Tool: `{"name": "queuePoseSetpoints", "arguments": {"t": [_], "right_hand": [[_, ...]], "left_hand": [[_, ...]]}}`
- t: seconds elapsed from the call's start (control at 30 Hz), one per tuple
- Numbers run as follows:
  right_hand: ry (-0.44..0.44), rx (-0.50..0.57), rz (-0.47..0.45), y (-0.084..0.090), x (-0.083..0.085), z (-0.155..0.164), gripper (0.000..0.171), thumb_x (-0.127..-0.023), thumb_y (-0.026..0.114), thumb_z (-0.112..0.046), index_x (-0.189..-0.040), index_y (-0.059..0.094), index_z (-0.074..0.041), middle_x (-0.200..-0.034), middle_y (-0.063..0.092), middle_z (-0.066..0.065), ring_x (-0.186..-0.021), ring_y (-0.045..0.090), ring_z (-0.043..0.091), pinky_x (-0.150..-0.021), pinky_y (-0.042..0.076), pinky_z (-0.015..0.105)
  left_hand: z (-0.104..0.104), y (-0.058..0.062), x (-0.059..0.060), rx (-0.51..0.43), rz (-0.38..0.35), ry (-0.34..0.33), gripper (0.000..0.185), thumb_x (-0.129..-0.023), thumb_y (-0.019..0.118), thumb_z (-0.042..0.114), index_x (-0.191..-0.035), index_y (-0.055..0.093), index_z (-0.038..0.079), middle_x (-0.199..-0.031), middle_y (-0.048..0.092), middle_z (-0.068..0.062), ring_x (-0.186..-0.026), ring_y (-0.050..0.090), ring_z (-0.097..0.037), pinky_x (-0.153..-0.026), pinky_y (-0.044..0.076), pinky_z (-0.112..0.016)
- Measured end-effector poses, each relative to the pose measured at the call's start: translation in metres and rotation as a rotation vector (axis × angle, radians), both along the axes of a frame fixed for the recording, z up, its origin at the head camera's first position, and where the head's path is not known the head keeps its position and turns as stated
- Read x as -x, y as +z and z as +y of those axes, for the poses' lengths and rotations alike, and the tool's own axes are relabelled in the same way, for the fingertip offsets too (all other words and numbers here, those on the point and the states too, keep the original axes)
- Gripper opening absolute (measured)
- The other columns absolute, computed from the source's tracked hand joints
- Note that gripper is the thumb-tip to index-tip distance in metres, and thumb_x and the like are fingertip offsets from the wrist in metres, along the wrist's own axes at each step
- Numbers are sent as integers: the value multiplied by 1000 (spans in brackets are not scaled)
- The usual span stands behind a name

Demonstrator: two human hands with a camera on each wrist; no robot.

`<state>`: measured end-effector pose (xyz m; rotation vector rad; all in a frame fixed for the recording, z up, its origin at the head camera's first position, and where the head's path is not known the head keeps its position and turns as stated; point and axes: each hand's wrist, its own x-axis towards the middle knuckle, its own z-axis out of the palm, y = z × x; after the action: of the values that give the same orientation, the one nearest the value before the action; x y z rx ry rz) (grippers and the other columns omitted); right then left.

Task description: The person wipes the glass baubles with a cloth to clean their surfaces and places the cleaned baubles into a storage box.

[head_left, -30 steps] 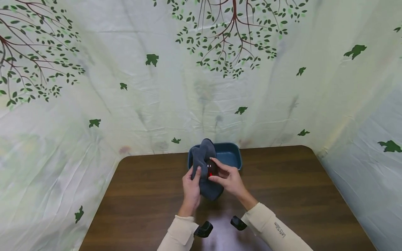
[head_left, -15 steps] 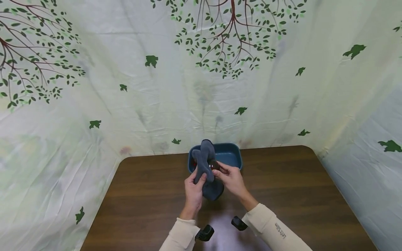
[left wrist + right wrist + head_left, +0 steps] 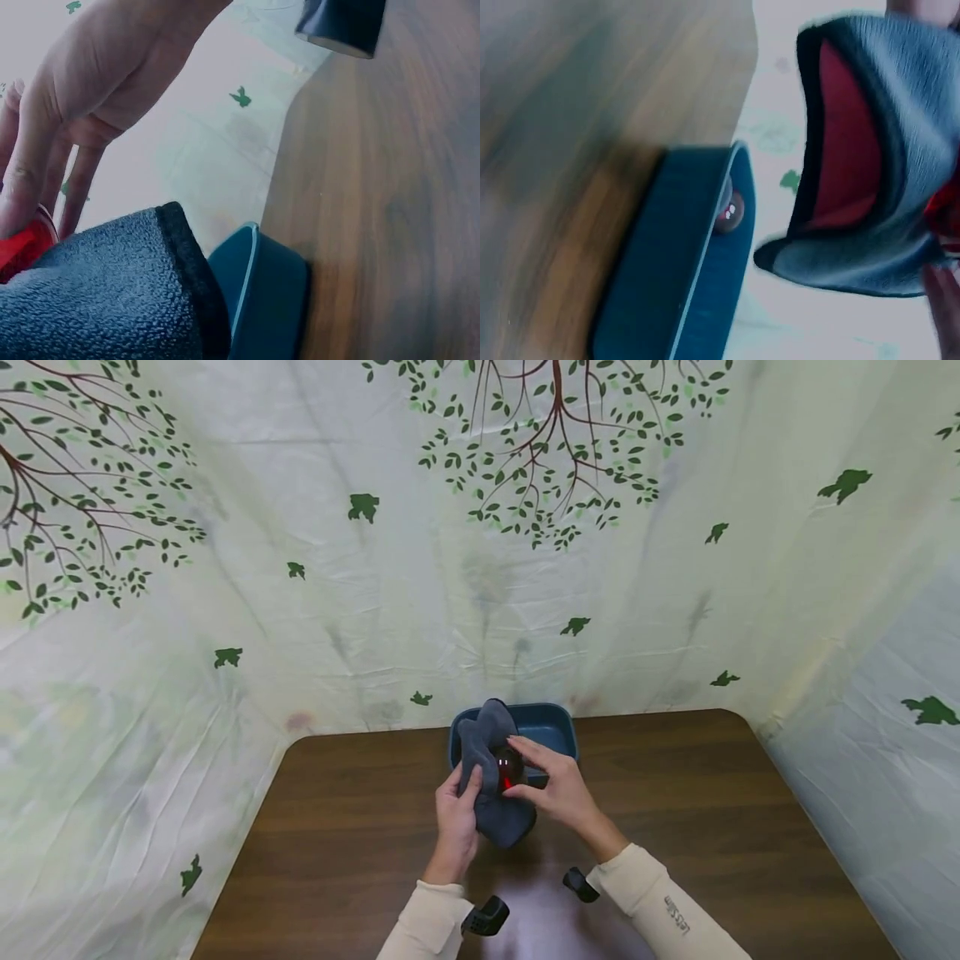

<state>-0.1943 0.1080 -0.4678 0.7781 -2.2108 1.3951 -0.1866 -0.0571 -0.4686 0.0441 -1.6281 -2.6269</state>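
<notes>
In the head view my left hand pinches a grey-blue fleecy cloth between thumb and fingers. Its underside is red in the right wrist view. My right hand holds a shiny, dark red, round object against the cloth, thumb below and fingers above. The same round object looks bright red with a clear rim in the left wrist view. Cloth and fingers hide part of it, so its kind is unclear. Both hands are just in front of a blue plastic bin.
The bin stands at the far edge of a brown wooden table. A shiny brownish ball lies inside it, beside another partly hidden round thing. A leaf-printed white sheet hangs behind the table.
Half a second ago the cloth was bunched over the round object. The cloth has since spread and swung left with my left hand, and my right thumb and fingers have parted wider around the object.
</notes>
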Motion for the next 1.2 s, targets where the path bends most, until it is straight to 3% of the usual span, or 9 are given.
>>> {"name": "queuePoseSetpoints", "arguments": {"t": [0.07, 0.17, 0.4, 0.5, 0.73, 0.83, 0.97, 1.07, 1.2], "right_hand": [[-14, -23, 59, 1, 1, 2, 68, -67, 86, -10, -129, 60, -1, -127, 61, 19, -113, 60, 34, -85, 54, 42], [0, 23, 25, 1, 2, 1, 63, -69, 85, -7, -127, 61, 2, -121, 64, 21, -105, 65, 32, -81, 55, 36], [-17, 338, -438, 20, -12, -11, 37, -91, 65, -7, -123, 59, 11, -108, 65, 29, -93, 68, 32, -75, 57, 35], [-14, 435, -536, 8, -6, -13, 36, -95, 61, -15, -124, 61, 6, -105, 68, 26, -89, 70, 26, -72, 57, 34], [76, 414, -418, 2, -6, -14, 50, -84, 69, 7, -130, 52, 12, -123, 57, 30, -108, 60, 36, -84, 52, 35], [138, 376, -325, 8, -9, -13, 57, -77, 72, 13, -130, 50, 14, -129, 52, 32, -116, 54, 40, -89, 50, 39], [123, 300, -237, 17, -14, -11, 56, -74, 75, 11, -126, 54, 14, -127, 55, 30, -114, 57, 40, -88, 51, 45], [80, 283, -264, 14, -13, -11, 54, -76, 76, 7, -126, 56, 13, -120, 60, 30, -105, 63, 37, -83, 53, 44], [76, 383, -414, 2, -8, -12, 49, -85, 68, 3, -130, 52, 13, -121, 58, 32, -103, 64, 34, -79, 55, 36]], "left_hand": [[1, -1, 0, 5, 8, -7, 40, -95, 61, 10, -129, 55, -9, -107, 68, -5, -97, 64, -15, -85, 53, -26], [4, -1, -1, 10, 38, -21, 40, -95, 61, 9, -129, 54, -11, -106, 67, -6, -96, 64, -15, -84, 54, -27], [6, -3, -2, 112, 132, -60, 51, -91, 63, 2, -138, 45, -7, -133, 54, -24, -113, 59, -18, -93, 49, -28], [6, -3, -1, 159, 142, -58, 53, -90, 65, 3, -139, 46, -4, -138, 49, -23, -120, 54, -18, -96, 47, -27], [4, 1, 2, 111, 126, 15, 44, -93, 62, 8, -131, 51, -12, -120, 64, -18, -103, 63, -14, -89, 51, -26], [2, 1, 3, 66, 80, 16, 42, -96, 60, 11, -128, 53, -14, -112, 67, -10, -99, 64, -13, -86, 53, -26], [1, -1, 2, 42, 42, 9, 42, -96, 61, 15, -128, 55, -12, -108, 67, -6, -97, 64, -13, -85, 53, -26], [2, -4, 1, 65, 76, 10, 40, -95, 61, 11, -127, 54, -13, -111, 67, -10, -98, 63, -13, -85, 53, -26], [4, -9, -3, 156, 173, -6, 44, -94, 61, 6, -133, 50, -9, -127, 60, -18, -111, 60, -16, -91, 50, -28]]}}
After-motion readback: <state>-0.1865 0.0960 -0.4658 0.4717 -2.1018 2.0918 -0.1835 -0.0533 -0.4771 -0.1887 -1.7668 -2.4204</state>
